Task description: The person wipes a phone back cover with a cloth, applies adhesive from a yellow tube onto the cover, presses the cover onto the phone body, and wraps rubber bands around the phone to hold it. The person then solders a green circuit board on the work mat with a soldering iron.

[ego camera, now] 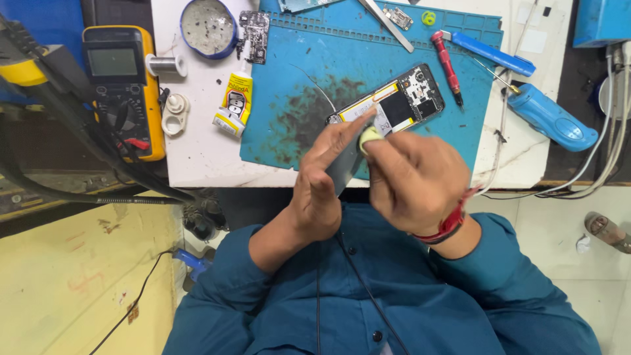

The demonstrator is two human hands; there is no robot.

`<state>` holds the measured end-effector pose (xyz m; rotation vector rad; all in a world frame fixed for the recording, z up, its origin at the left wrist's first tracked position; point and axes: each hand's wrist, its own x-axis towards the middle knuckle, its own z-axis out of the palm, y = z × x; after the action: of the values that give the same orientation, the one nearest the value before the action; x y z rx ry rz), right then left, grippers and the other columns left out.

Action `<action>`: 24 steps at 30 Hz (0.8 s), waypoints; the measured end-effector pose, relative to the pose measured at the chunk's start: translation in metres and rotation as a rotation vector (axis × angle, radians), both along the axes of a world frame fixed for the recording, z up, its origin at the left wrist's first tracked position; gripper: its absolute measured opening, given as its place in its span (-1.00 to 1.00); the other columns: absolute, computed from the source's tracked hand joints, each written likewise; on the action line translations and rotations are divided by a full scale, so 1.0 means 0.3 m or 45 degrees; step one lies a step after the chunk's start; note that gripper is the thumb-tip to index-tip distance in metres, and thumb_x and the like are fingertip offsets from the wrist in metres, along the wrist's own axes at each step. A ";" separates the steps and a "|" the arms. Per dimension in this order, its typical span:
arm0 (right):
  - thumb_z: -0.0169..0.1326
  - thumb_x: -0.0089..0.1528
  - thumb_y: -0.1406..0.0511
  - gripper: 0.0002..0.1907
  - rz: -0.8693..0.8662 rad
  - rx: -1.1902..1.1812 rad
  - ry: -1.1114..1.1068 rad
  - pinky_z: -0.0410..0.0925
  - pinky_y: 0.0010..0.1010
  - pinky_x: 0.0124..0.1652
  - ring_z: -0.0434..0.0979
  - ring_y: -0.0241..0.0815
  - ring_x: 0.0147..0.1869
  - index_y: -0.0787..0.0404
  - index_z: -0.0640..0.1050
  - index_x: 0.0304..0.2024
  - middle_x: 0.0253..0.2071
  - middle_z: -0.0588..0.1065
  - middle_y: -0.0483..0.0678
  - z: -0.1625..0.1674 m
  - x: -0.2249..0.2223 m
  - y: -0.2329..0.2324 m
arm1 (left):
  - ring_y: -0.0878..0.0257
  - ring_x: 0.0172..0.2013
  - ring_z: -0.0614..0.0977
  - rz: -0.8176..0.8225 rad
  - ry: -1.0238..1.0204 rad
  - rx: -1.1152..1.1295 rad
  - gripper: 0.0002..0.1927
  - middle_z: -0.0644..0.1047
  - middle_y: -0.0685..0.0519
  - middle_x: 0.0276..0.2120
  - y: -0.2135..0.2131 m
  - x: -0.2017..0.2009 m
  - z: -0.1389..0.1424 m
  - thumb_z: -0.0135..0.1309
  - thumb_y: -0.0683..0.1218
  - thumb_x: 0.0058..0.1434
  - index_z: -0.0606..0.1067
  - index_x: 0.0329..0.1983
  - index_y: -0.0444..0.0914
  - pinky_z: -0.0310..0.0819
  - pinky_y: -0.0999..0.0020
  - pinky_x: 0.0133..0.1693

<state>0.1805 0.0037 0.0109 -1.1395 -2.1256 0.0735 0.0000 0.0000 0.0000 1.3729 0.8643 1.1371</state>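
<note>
An opened phone [401, 104] with its back off lies tilted over the near edge of a stained blue work mat [296, 79]. My left hand [322, 187] grips the phone's lower end, index finger stretched along its side. My right hand [411, 177] pinches a small yellow-green pad [369, 137] and presses it against the phone's pale middle part. A red band sits on my right wrist.
A yellow multimeter [125, 85], a solder spool [164, 64], a glue tube [235, 98] and a round blue tin [208, 26] sit at the left. A red screwdriver [448, 67], a blue-handled tool [496, 56], a blue soldering handle [549, 117] and tweezers [388, 23] lie at the right.
</note>
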 end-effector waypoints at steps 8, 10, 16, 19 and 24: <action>0.16 0.33 0.45 -0.86 0.028 -0.466 0.582 0.41 -0.45 -0.23 0.57 -0.14 -0.23 0.27 0.57 -0.05 -0.18 0.54 0.03 0.032 0.014 0.022 | 0.15 0.24 0.42 -0.111 -0.708 -0.472 0.07 0.39 -0.09 0.27 -0.048 0.010 -0.137 -0.42 0.53 0.41 0.12 0.56 -0.46 0.25 0.25 0.38; 0.22 0.29 0.47 -0.79 0.063 -0.314 0.379 0.43 -0.42 -0.23 0.60 -0.09 -0.19 0.26 0.59 -0.02 -0.16 0.55 0.04 0.034 -0.010 0.008 | 0.12 0.34 0.37 -0.013 -0.424 -0.355 -0.01 0.32 -0.11 0.34 -0.064 -0.003 -0.159 -0.47 0.47 0.43 0.03 0.50 -0.47 0.14 0.22 0.43; 0.28 0.19 0.49 -0.72 0.049 -0.127 0.106 0.43 -0.28 -0.20 0.61 0.02 -0.16 0.26 0.61 -0.04 -0.18 0.57 0.01 0.030 -0.038 0.002 | 0.17 0.31 0.38 -0.087 -0.678 -0.403 0.00 0.35 -0.14 0.29 -0.065 0.004 -0.115 -0.41 0.49 0.49 0.15 0.54 -0.45 0.23 0.30 0.38; 0.27 0.21 0.50 -0.73 0.043 -0.279 0.278 0.44 -0.33 -0.19 0.62 -0.02 -0.17 0.25 0.61 -0.04 -0.17 0.57 0.01 0.023 -0.054 -0.014 | 0.19 0.29 0.39 -0.061 -0.439 -0.246 0.02 0.34 -0.10 0.27 -0.053 -0.003 -0.066 -0.44 0.53 0.45 0.16 0.54 -0.41 0.26 0.34 0.36; 0.25 0.23 0.50 -0.78 0.014 -0.450 0.475 0.45 -0.38 -0.22 0.63 -0.10 -0.22 0.25 0.62 -0.07 -0.18 0.55 0.04 0.018 -0.064 -0.034 | 0.23 0.14 0.43 -0.028 -0.141 -0.138 0.07 0.37 -0.05 0.20 -0.049 -0.018 -0.025 -0.50 0.57 0.41 0.17 0.55 -0.38 0.34 0.38 0.21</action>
<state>0.1613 -0.0066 0.0163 -1.2020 -1.8244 0.6383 -0.0055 -0.0146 -0.0076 1.2170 0.8170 1.1222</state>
